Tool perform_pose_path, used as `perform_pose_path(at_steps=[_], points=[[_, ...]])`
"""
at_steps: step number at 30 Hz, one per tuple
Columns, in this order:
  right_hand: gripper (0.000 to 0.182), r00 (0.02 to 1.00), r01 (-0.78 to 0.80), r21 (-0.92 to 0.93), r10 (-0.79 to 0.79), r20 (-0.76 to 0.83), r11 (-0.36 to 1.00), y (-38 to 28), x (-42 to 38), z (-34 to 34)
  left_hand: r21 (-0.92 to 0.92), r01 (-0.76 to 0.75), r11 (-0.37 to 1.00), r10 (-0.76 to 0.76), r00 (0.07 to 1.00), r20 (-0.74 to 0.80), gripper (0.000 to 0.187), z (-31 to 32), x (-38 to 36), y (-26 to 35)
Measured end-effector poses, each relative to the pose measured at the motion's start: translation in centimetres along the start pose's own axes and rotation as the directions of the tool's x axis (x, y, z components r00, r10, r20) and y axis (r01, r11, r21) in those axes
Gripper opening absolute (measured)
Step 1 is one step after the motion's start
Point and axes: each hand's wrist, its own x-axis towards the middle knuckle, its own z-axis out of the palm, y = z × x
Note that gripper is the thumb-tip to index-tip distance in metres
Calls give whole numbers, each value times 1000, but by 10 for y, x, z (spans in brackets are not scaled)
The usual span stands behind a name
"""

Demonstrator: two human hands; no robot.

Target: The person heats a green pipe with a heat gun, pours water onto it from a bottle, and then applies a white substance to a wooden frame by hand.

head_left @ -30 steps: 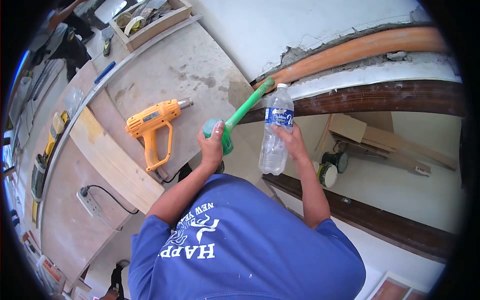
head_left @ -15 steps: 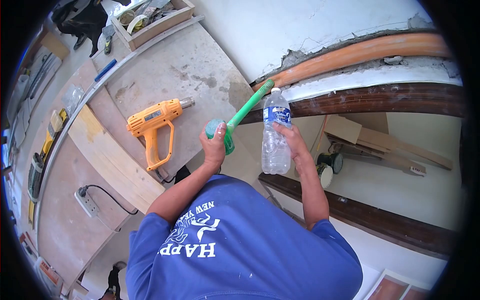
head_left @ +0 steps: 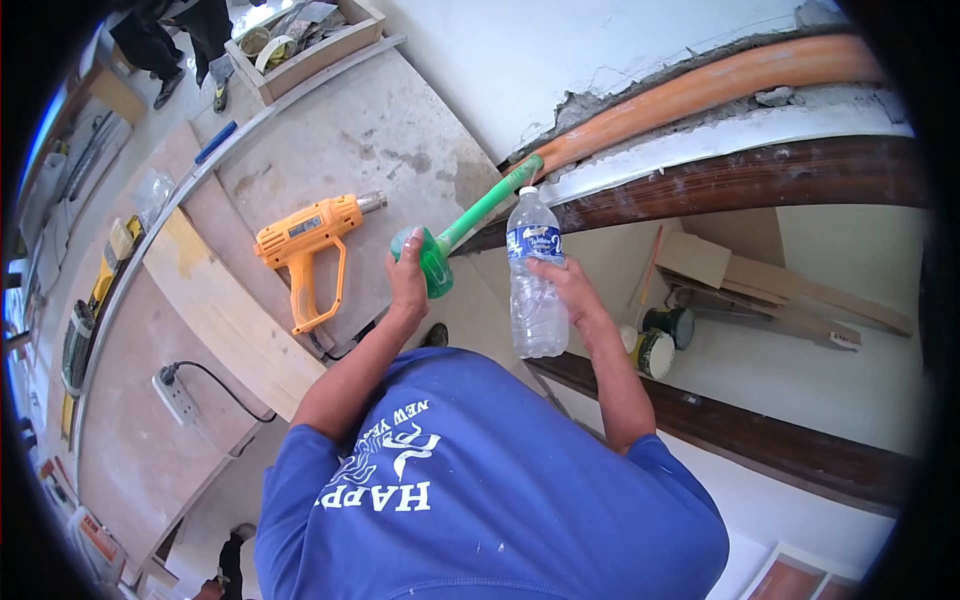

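Observation:
My left hand (head_left: pixel 408 282) is closed around the wide cup end of a green plastic funnel (head_left: pixel 487 208) with a long tube-like spout. The spout's tip overlaps the near end of an orange pipe (head_left: pixel 690 98) set in a broken channel in the wall. In my right hand (head_left: pixel 566 284) is a clear plastic water bottle (head_left: pixel 535 325) with a blue label, upright, its white cap on. The bottle's top stands close beside the spout. An orange heat gun (head_left: pixel 310 235) lies on the worktop (head_left: pixel 400 120) to the left of my left hand.
A wooden box (head_left: pixel 330 50) of tools and tape sits at the back. Planks (head_left: pixel 220 300) and a power strip (head_left: pixel 176 398) lie at left. Dark wooden beams (head_left: pixel 740 200) frame an opening at right, with cardboard (head_left: pixel 740 275) and paint cans (head_left: pixel 655 353) below. Another person's legs (head_left: pixel 205 35) show at top left.
My left hand has shifted slightly left and tipped the funnel's cup. The bottle has moved a little left and down with my right hand. More of another person's legs shows at top left.

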Motion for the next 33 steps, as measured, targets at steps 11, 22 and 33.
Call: perform_pose_path(at_steps=[11, 22, 33], points=[[29, 1000, -1, -2, 1, 11, 1000, 2, -5, -5, -59, 14, 998, -22, 992, -124, 45, 13, -15, -1], [29, 997, 80, 1, -80, -17, 997, 24, -4, -11, -127, 12, 992, -12, 1000, 0, 45, 14, -35, 14], [29, 998, 65, 104, -64, -17, 992, 13, -15, -18, -36, -17, 999, 13, 993, -115, 41, 36, -49, 13]])
